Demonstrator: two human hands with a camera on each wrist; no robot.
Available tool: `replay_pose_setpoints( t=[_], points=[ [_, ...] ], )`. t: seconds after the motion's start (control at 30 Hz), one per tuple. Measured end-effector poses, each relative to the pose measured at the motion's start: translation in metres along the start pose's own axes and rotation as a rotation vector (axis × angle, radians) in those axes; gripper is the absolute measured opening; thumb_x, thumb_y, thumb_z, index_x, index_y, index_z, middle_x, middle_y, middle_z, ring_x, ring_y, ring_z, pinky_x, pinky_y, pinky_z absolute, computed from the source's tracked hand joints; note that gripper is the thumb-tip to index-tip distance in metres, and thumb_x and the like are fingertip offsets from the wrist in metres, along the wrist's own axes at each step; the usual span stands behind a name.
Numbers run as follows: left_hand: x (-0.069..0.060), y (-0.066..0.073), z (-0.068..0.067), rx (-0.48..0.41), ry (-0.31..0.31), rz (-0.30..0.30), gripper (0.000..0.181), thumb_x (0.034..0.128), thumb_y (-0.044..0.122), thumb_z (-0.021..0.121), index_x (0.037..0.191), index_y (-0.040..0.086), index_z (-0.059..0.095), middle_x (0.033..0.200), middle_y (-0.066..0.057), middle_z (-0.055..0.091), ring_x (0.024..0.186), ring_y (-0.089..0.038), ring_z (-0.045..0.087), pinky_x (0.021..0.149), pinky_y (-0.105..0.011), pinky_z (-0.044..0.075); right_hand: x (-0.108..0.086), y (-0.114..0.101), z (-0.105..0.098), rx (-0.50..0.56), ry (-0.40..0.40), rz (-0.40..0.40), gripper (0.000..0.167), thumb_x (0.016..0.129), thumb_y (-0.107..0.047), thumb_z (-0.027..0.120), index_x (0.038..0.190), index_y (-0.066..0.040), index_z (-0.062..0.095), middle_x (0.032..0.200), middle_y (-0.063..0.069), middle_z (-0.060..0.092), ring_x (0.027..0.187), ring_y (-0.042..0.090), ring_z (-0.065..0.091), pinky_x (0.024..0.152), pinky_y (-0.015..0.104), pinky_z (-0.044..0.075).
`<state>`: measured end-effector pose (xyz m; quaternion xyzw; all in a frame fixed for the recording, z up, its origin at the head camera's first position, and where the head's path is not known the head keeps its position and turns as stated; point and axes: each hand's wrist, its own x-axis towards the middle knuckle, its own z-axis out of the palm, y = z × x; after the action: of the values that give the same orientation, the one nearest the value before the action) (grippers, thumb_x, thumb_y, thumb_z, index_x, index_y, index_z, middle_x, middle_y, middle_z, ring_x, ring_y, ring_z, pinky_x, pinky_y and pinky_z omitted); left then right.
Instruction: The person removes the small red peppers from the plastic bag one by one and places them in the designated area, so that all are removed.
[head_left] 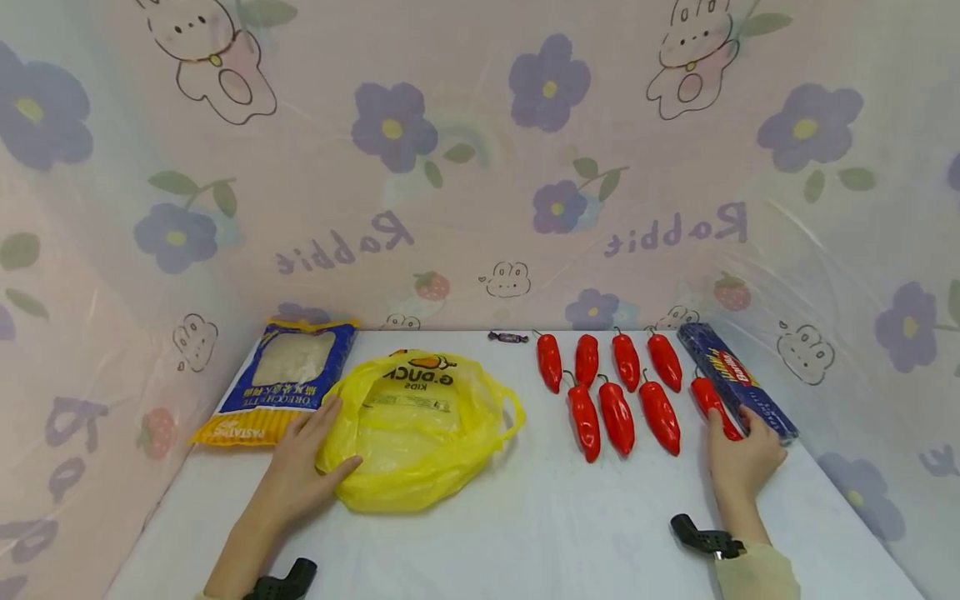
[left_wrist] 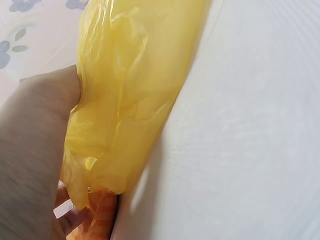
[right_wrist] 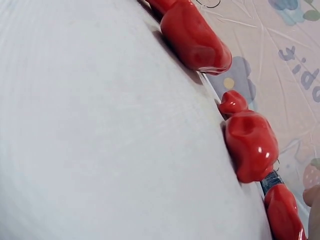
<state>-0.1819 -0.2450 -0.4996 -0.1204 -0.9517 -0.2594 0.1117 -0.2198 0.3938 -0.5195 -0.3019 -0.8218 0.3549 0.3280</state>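
My left hand [head_left: 302,467] rests against the left side of a yellow plastic bag [head_left: 420,492], thumb and fingers spread. In the left wrist view some fingers show below the bag [left_wrist: 135,100], partly hidden by it. At the right, my right hand [head_left: 744,454] is over a red chili pepper [head_left: 707,396], with thumb and forefinger on either side of its lower end. The right wrist view shows a bit of finger [right_wrist: 312,202] just off a red pepper [right_wrist: 282,212]; no grip can be seen. More red peppers [head_left: 617,419] lie in two rows to the left.
A dark blue spaghetti packet [head_left: 731,375] lies slanted beside the rightmost pepper. A blue and yellow pasta bag [head_left: 258,396] is at the back left. One small purple wrapped candy [head_left: 508,337] lies near the back edge. Printed sheeting [head_left: 480,192] walls the white table.
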Motion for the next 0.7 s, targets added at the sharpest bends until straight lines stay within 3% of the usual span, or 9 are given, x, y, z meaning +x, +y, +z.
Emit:
replay_pose_setpoints(
  t=[0.17,0.37,0.7],
  points=[
    [0.003,0.000,-0.006,-0.010,-0.009,-0.029,0.092,0.0963,0.053,0.074,0.169,0.017,0.030,0.175,-0.008,0.028,0.150,-0.051,0.031,0.114,-0.081,0.029,0.000,-0.007,-0.002,0.028,-0.001,-0.018,0.057,0.106,-0.036,0.062,0.150,0.000,0.056,0.148,0.029,0.053,0.143,0.045,0.037,0.116,0.063,0.029],
    [0.004,-0.003,-0.011,-0.018,0.039,0.000,0.091,0.0955,0.045,0.078,0.168,0.013,0.033,0.173,-0.015,0.030,0.147,-0.052,0.034,0.112,-0.080,0.030,-0.004,-0.028,-0.008,0.040,-0.024,-0.079,0.054,0.105,-0.035,0.062,0.145,0.001,0.061,0.147,0.030,0.055,0.146,0.045,0.038,0.122,0.067,0.025],
    [0.007,-0.003,-0.022,0.006,0.065,-0.016,0.094,0.0953,0.047,0.078,0.169,0.014,0.029,0.173,-0.016,0.031,0.148,-0.055,0.031,0.111,-0.084,0.029,-0.018,-0.074,-0.008,0.071,-0.105,-0.200,0.053,0.103,-0.033,0.067,0.145,0.000,0.062,0.147,0.027,0.057,0.141,0.045,0.044,0.115,0.072,0.033]
  ],
)
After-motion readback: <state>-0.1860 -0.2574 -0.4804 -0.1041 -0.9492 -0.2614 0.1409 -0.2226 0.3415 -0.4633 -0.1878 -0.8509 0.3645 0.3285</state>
